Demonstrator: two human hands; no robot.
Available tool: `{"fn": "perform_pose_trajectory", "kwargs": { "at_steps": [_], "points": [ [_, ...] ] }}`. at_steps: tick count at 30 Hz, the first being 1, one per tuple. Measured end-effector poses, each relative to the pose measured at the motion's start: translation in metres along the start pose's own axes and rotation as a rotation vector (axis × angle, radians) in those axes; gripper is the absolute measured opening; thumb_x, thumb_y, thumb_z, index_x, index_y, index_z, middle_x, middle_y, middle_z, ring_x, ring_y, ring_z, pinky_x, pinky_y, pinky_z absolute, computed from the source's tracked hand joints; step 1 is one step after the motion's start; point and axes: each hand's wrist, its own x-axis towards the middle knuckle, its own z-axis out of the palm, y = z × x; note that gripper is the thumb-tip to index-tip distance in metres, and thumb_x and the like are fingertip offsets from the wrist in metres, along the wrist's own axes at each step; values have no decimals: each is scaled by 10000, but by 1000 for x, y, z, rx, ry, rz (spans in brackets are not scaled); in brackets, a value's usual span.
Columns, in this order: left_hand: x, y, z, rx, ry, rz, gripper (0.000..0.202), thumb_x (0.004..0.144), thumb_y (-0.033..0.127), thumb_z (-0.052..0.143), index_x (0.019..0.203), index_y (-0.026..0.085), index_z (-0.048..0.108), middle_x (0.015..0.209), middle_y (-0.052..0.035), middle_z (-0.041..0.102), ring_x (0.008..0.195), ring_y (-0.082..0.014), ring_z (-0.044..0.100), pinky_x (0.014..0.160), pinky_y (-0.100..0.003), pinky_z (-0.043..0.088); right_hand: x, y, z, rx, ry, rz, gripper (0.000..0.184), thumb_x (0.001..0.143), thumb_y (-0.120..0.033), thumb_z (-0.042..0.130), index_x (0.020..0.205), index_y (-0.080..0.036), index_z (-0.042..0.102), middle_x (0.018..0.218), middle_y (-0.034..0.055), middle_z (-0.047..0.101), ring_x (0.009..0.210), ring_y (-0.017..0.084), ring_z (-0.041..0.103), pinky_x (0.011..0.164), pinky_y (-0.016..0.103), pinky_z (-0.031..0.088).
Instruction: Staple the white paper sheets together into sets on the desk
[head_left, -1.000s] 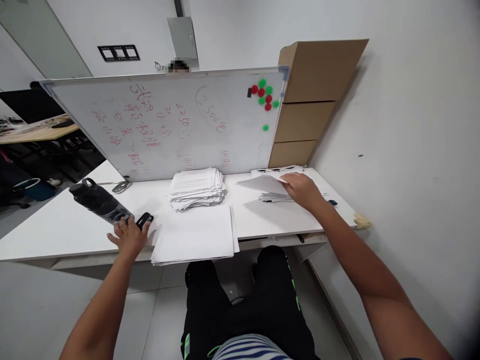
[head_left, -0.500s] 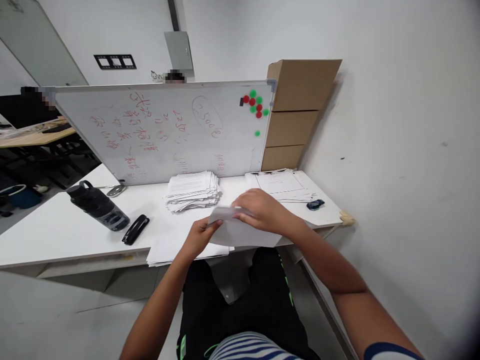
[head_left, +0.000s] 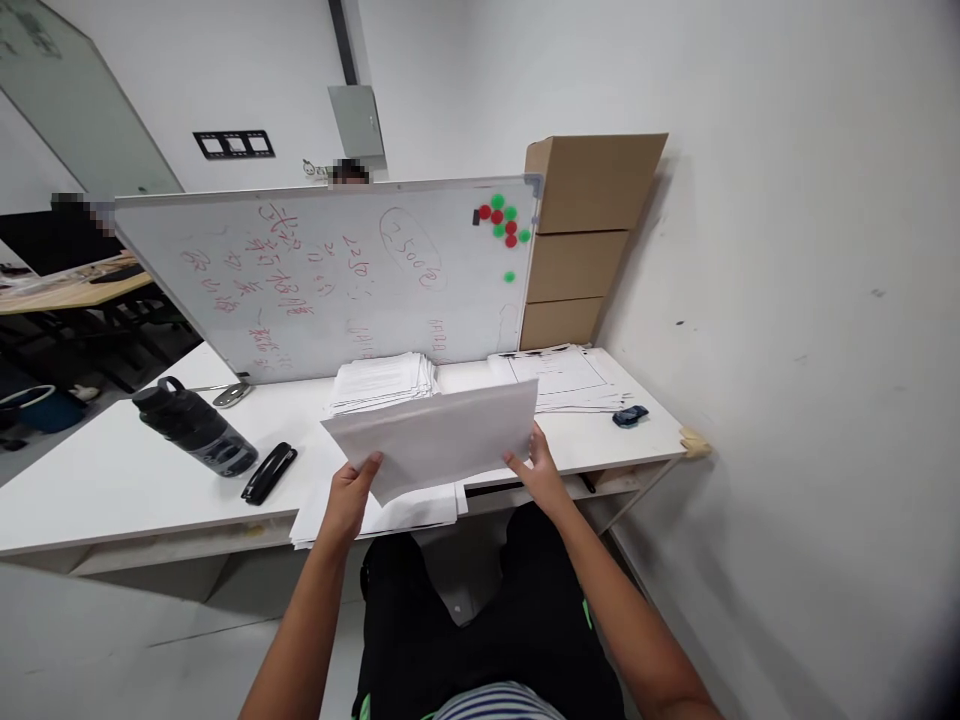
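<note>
A white sheet of paper [head_left: 442, 438] is held up, tilted, above the front of the desk. Its left edge is pinched by my left hand [head_left: 352, 492], thumb on the near face. My right hand [head_left: 541, 470] grips the lower right corner, thumb also in front. Whether it is one sheet or several I cannot tell. Under it, loose white sheets [head_left: 420, 510] overhang the desk's front edge. Behind it stands a thick stack of papers [head_left: 386, 375], its lower part hidden by the held sheet.
A black stapler [head_left: 270, 473] and a dark water bottle [head_left: 199, 430] stand on the desk [head_left: 90, 490] at left. A whiteboard [head_left: 337, 270] rises along the back. Flat sheets [head_left: 562, 375] and a small dark object [head_left: 630, 415] lie at right, with cardboard boxes [head_left: 585, 235] behind.
My hands have moved apart to opposite ends of the paper. Before, they were close together at its left end; now the sheet is spread wide and raised, covering part of the stack.
</note>
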Motion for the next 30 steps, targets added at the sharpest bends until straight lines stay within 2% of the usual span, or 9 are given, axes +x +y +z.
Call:
{"fn": "perform_pose_trajectory", "kwargs": {
  "at_steps": [3, 6, 9, 14, 17, 20, 25, 30],
  "points": [
    [4, 5, -1, -19, 12, 35, 563, 649, 513, 830, 1055, 134, 737, 1104, -111, 745, 1099, -276, 658, 991, -410, 494, 19, -17, -2, 68, 14, 23, 509, 817, -535, 678, 1203, -210, 617, 1216, 115, 684, 1144, 269, 619, 1013, 419, 469],
    [7, 7, 1, -5, 52, 77, 542, 685, 498, 813, 1078, 134, 730, 1148, -114, 733, 1136, -276, 641, 1007, -405, 479, 31, -15, -6, 106, -7, 9, 401, 807, -517, 693, 1046, -195, 676, 1077, 99, 730, 1035, 262, 651, 953, 406, 490],
    [7, -2, 7, 35, 86, 95, 556, 692, 518, 800, 1077, 124, 724, 1135, -125, 735, 1129, -286, 641, 990, -406, 484, 28, 4, 0, 155, -11, 47, 420, 775, -529, 710, 1012, -182, 686, 1015, 96, 747, 984, 264, 668, 918, 408, 505],
    [-3, -30, 21, 145, 129, 97, 569, 718, 574, 754, 1064, 125, 713, 1101, -129, 740, 1088, -296, 655, 964, -402, 484, 10, 31, 20, 161, 41, 153, 473, 719, -568, 724, 1010, -196, 709, 1040, 92, 765, 1012, 294, 684, 931, 433, 514],
    [-6, -38, 25, 159, 136, 106, 580, 729, 578, 744, 1103, 137, 699, 1118, -123, 736, 1091, -287, 656, 966, -386, 478, 6, 29, 26, 151, 47, 150, 456, 743, -571, 699, 1005, -199, 723, 1064, 92, 766, 1047, 304, 682, 961, 442, 503],
    [-3, -36, 26, 130, 119, 83, 601, 709, 582, 757, 1109, 137, 694, 1125, -131, 734, 1081, -282, 663, 952, -380, 488, 6, 24, 27, 126, 58, 170, 450, 744, -568, 700, 989, -192, 733, 1057, 102, 768, 1057, 324, 684, 951, 460, 511],
    [4, -32, 19, 120, 75, -1, 565, 665, 537, 808, 1052, 136, 716, 1094, -134, 744, 1057, -283, 677, 946, -400, 503, 6, 20, 26, 77, 93, 169, 444, 737, -574, 704, 966, -196, 747, 1028, 104, 774, 1043, 332, 692, 914, 453, 534],
    [5, -40, 12, 131, 82, -42, 526, 654, 507, 824, 1017, 138, 732, 1071, -132, 751, 1050, -286, 682, 954, -415, 507, 4, 25, 25, 52, 95, 171, 452, 731, -566, 710, 975, -188, 753, 1018, 104, 775, 1009, 325, 701, 905, 451, 538]
  ]
}}
